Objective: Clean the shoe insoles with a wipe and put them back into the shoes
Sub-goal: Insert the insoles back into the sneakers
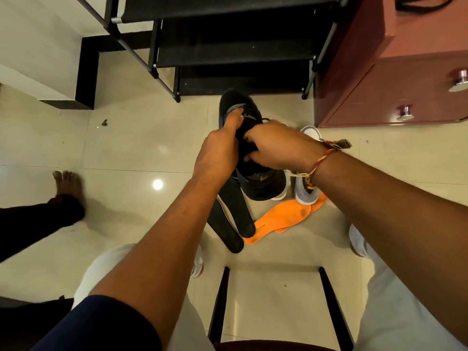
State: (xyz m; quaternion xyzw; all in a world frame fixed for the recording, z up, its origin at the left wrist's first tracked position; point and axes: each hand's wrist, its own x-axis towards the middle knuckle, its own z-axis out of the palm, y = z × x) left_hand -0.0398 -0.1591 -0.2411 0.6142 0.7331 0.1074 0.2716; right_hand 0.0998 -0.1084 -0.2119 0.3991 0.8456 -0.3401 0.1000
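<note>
Black shoe point(263, 183) is held at the frame's centre, the left grip point(217, 150) clenched round its laced upper and the right grip point(276, 145) hooking fingers into its opening, so a hard tug could twist it loose onto the black insoles point(235, 219) and orange insoles point(281, 219) lying on the floor below.

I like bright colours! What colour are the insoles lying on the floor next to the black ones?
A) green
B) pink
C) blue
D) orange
D: the orange insoles lie flat on the floor beside the black insoles, just below the black shoe that the left hand and right hand grip.
</note>
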